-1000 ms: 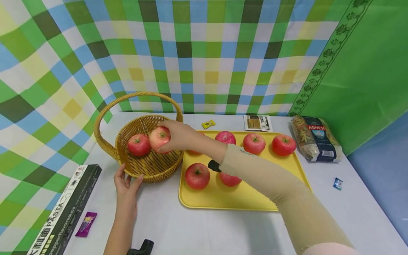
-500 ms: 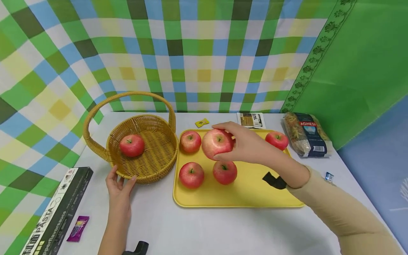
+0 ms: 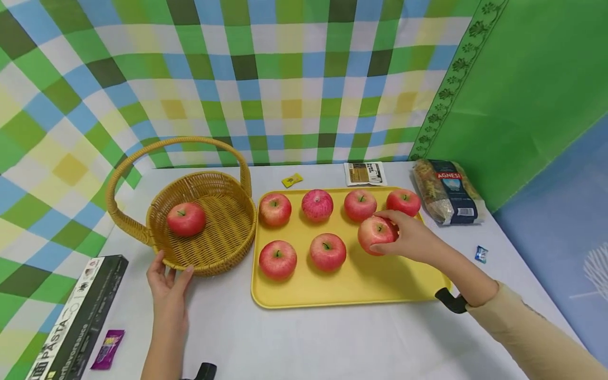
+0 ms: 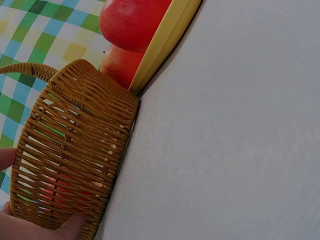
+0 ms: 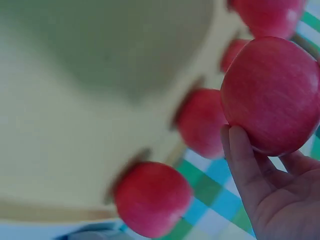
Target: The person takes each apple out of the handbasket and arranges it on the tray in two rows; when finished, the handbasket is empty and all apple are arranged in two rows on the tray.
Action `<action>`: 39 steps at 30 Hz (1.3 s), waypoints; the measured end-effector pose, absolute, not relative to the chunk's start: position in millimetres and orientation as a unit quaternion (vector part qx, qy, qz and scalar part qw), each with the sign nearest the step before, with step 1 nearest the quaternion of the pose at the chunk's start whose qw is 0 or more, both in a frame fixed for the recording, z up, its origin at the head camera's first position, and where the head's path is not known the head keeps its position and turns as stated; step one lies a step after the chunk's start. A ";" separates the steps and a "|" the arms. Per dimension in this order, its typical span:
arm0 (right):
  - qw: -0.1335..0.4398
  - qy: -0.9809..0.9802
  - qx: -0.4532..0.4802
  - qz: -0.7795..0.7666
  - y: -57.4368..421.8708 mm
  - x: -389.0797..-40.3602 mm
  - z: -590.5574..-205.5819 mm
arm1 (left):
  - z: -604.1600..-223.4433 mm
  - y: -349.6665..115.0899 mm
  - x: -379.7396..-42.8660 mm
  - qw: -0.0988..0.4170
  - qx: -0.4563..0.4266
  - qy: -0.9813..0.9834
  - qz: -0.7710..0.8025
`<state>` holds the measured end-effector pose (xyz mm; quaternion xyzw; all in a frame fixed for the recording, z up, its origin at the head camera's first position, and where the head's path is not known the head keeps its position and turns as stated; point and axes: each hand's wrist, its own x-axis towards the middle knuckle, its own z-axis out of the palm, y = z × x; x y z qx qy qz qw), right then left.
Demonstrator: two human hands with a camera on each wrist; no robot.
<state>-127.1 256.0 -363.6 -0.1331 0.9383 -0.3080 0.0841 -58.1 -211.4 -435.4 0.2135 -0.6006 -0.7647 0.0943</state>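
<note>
In the head view my right hand (image 3: pixel 410 237) grips a red apple (image 3: pixel 375 235) over the right part of the yellow tray (image 3: pixel 304 295). The right wrist view shows the fingers bent around this apple (image 5: pixel 272 95), lifted off the tray. Several other apples sit on the tray: a back row, with one apple (image 3: pixel 317 205) lying stem-down, and two in front, including an apple (image 3: pixel 328 252) left of the held one. My left hand (image 3: pixel 168 290) holds the front rim of a wicker basket (image 3: pixel 223 261), its thumb against the outer weave (image 4: pixel 75 150). A single apple (image 3: pixel 186 219) lies inside the basket.
A tall arched handle (image 3: pixel 180 140) rises over the basket. At left lie a long pasta box (image 3: pixel 78 316) and a purple packet (image 3: pixel 108 349). Behind the tray are a yellow sweet (image 3: pixel 292 180) and a flat sachet (image 3: pixel 364 173). A pasta bag (image 3: pixel 448 190) and a blue sweet (image 3: pixel 481 254) lie right.
My right hand has carried the apple from over the basket rightward to above the tray's right part. My left hand has stayed at the basket rim; the head view has shifted slightly.
</note>
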 end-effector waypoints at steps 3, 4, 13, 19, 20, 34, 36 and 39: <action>0.098 0.945 -0.123 -0.287 257.2 -128.5 -378.6 | -435.5 -212.2 -57.8 0.093 0.213 -0.598 -0.767; 0.103 0.946 -0.119 -0.282 257.1 -128.8 -382.7 | -435.5 -212.2 -57.8 0.093 0.212 -0.598 -0.767; 0.119 0.945 -0.132 -0.275 250.4 -128.4 -396.4 | -436.1 -211.2 -58.4 0.099 0.210 -0.596 -0.769; 0.127 0.947 -0.127 -0.266 247.6 -128.0 -395.2 | -436.6 -212.1 -59.3 0.096 0.214 -0.597 -0.767; 0.130 0.948 -0.124 -0.264 247.5 -127.8 -394.6 | -436.7 -212.2 -59.5 0.095 0.214 -0.598 -0.766; 0.154 0.950 -0.115 -0.247 248.5 -127.6 -386.3 | -436.0 -212.0 -59.8 0.098 0.216 -0.601 -0.763; 0.155 0.951 -0.119 -0.241 249.4 -127.9 -380.6 | -435.7 -211.8 -59.8 0.097 0.216 -0.599 -0.765; 0.156 0.948 -0.131 -0.246 251.7 -128.1 -368.6 | -435.1 -211.6 -59.8 0.093 0.219 -0.599 -0.765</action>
